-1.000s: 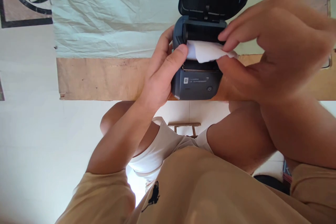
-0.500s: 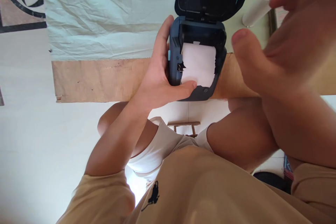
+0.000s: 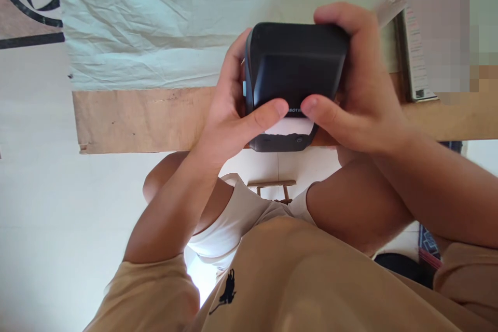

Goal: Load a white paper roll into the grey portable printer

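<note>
A dark label printer (image 3: 298,75) with its black lid down is held between both hands at the table's near edge. My left hand (image 3: 233,114) wraps its left side, thumb lying on the lid's front. My right hand (image 3: 361,93) grips the right side, its thumb also on the lid's front and its fingers at the back corner. A strip of white paper (image 3: 290,126) sticks out below the lid's front edge. The paper roll inside is hidden by the lid.
A pale green cloth (image 3: 155,21) covers the table, leaving a bare wooden edge (image 3: 136,119) along the front. At the right lies a flat framed item (image 3: 418,62), partly blurred out by blocks. A wooden stool (image 3: 272,184) stands below, between the knees.
The printer's lid has swung from raised to down, covering the paper roll. My right hand has come in from the right onto the printer; my left hand has stayed on its left side.
</note>
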Motion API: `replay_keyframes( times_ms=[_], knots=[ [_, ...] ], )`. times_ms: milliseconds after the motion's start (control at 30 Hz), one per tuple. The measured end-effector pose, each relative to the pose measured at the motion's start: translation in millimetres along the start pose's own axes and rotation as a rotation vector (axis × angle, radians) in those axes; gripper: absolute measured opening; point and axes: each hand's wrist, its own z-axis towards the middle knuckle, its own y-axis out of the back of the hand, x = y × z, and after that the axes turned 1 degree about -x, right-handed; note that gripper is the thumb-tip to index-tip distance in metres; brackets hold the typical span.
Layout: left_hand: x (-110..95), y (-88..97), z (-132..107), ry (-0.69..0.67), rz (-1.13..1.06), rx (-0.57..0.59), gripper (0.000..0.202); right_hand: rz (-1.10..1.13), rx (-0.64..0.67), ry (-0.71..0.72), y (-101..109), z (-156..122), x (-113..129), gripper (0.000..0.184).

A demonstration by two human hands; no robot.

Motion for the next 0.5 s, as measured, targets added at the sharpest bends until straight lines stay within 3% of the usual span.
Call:
replay_keyframes(
  times_ms=[100, 267, 433, 500],
  knots=[
    [0.3, 4.0, 0.1, -0.011, 0.035, 0.004, 0.041, 0.182, 0.021, -0.001, -2.2, 3.2, 0.1, 0.069],
    [5.6, 2.3, 2.2, -0.074, 0.06, -0.031, 0.041, 0.21, -0.005, 0.029, -3.6, 6.6, -0.1, 0.065],
    [8.0, 4.9, 13.7, -0.193, -0.028, 0.137, 0.046, 0.231, -0.022, 0.06, -4.7, 6.2, -3.4, 0.068],
    [8.8, 7.8, 18.7, -0.195, -0.083, 0.134, 0.042, 0.227, -0.013, 0.051, -3.6, 5.1, -3.6, 0.068]
  ],
)
